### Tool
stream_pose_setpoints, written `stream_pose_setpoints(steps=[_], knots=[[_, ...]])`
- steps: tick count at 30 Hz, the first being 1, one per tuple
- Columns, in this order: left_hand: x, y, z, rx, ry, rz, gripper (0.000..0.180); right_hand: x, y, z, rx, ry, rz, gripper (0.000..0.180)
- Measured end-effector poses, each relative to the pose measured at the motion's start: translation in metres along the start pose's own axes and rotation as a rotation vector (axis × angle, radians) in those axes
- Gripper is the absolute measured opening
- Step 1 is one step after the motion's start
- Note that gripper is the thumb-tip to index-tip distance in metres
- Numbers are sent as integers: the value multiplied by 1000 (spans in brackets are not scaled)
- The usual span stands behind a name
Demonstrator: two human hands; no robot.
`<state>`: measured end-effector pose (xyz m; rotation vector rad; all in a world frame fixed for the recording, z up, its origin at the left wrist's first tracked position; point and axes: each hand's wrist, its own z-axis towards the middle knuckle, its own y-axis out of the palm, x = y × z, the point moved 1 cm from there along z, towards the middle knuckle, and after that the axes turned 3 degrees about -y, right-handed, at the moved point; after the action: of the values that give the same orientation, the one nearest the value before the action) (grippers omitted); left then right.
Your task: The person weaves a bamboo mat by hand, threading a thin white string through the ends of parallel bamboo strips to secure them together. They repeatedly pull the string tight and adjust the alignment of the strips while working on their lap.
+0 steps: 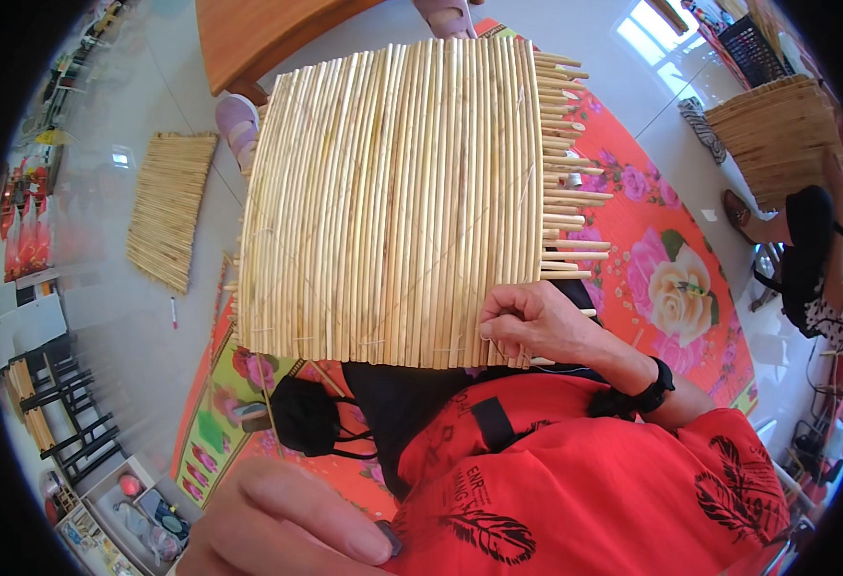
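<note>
A large panel of pale reed stalks (392,202), laid side by side, spans the middle over my lap. Thin thread stitches show along its near edge, and crosswise stalk ends stick out on its right. My right hand (532,322) is closed in a pinch at the near right corner, its fingertips on a fine white thread against the stalks. Large and close at the lower left, my left hand (282,523) is raised off the panel with fingers closed. A small dark grey bit (390,538) shows at its fingertip; what the fingers hold is not clear.
A red floral mat (671,278) lies under me. Smaller reed panels lie left (172,206) and right (776,134), where another person (815,259) sits. An orange wooden table (258,34) stands ahead, a black bag (304,415) near my legs, an organizer tray (119,509) lower left.
</note>
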<state>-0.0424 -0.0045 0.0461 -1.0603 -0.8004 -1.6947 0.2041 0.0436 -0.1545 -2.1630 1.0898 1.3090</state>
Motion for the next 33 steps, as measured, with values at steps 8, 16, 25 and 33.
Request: stream_pose_setpoints(steps=[8,16,25,33], knots=[[-6,-11,0,30,68,213,37,-3,1,2,7,28,2,14],[16,-29,3,-70,-68,86,38,-5,5,2,-16,28,-23,12],[-3,-17,8,108,120,216,42,-5,4,1,-11,36,2,13],[-125,-45,28,243,-226,736,30,0,0,2,-32,22,-24,15]])
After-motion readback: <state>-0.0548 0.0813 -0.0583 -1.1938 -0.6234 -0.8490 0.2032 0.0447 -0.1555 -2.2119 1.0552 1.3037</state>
